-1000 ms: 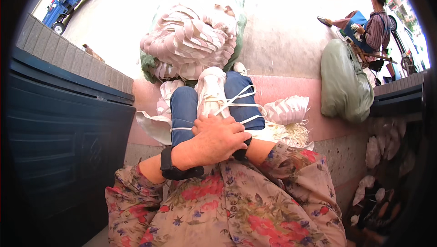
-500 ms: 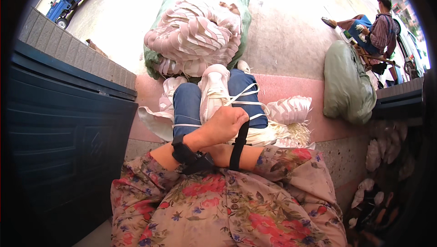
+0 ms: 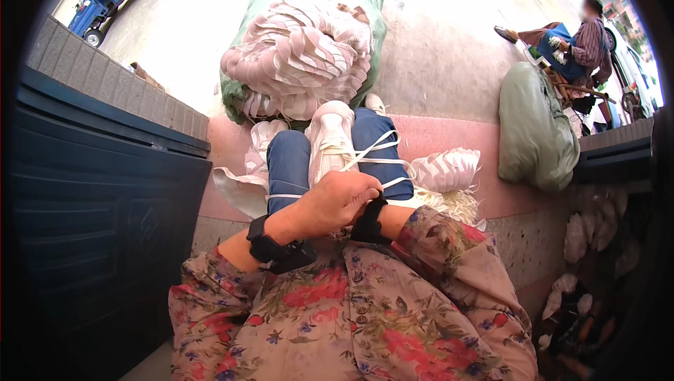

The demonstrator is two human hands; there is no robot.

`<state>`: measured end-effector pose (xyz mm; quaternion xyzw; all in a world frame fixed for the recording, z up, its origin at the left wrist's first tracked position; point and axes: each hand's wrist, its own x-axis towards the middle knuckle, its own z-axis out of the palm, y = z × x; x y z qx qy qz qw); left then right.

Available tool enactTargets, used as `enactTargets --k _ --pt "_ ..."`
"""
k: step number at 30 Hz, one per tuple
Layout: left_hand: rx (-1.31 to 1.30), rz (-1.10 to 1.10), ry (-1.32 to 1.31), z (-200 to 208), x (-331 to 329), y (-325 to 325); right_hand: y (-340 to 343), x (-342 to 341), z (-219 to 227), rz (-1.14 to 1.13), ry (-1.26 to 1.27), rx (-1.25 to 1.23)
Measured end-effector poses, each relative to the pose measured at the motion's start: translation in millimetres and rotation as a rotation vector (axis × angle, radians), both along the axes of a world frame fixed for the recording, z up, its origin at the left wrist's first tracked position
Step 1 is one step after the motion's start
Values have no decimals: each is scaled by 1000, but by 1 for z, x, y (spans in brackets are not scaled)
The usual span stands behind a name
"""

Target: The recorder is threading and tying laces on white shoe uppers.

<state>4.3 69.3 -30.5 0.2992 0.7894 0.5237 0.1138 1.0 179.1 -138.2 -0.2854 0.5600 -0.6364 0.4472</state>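
My left hand (image 3: pixel 340 197) crosses over in front of me with closed fingers, gripping the end of a black wrist strap (image 3: pixel 368 221) that is wrapped round my right wrist. My right forearm (image 3: pixel 394 219) comes in from the right; its hand lies behind my left hand, fingers hidden. A black device on a band (image 3: pixel 277 247) sits on my left wrist. Just beyond my hands, a white sneaker (image 3: pixel 333 135) rests between my knees in blue jeans (image 3: pixel 289 160). Loose white laces (image 3: pixel 382 146) trail from it across my right leg.
A green sack (image 3: pixel 377 51) full of stacked pale shoe pieces (image 3: pixel 302 58) stands ahead. More pieces (image 3: pixel 449 169) and cream laces (image 3: pixel 453 205) lie by my right leg. Dark blue panel (image 3: pixel 105 219) at left; tied green sack (image 3: pixel 537 128) and a seated person (image 3: pixel 579 47) at right.
My left hand has drawn the raised strap end down and laid it closer round my right wrist. Both forearms have shifted slightly. The sneaker has stayed between my knees.
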Motion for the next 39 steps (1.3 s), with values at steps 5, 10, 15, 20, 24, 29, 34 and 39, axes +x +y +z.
enactTargets --k 5,10,15,20,24,29,34,39 --pt "29 42 36 -11 11 -3 -23 2 -25 -71 -33 52" --pt "48 27 122 -33 20 -5 -73 8 -50 -145 -71 103" --pt "-32 0 279 -24 25 1 -69 21 -77 -221 -97 156" --pt "-223 -25 470 -18 25 5 -63 13 -73 -279 -114 195" --pt "-244 111 609 -8 23 3 -28 -38 9 -243 -540 159" --pt "23 428 63 -8 37 -12 -11 -69 34 -684 -736 -25" --pt "425 392 -961 -16 35 22 -18 -74 41 -967 -532 -49" --pt "667 284 -1223 -32 35 23 -18 -77 42 -1152 359 125"
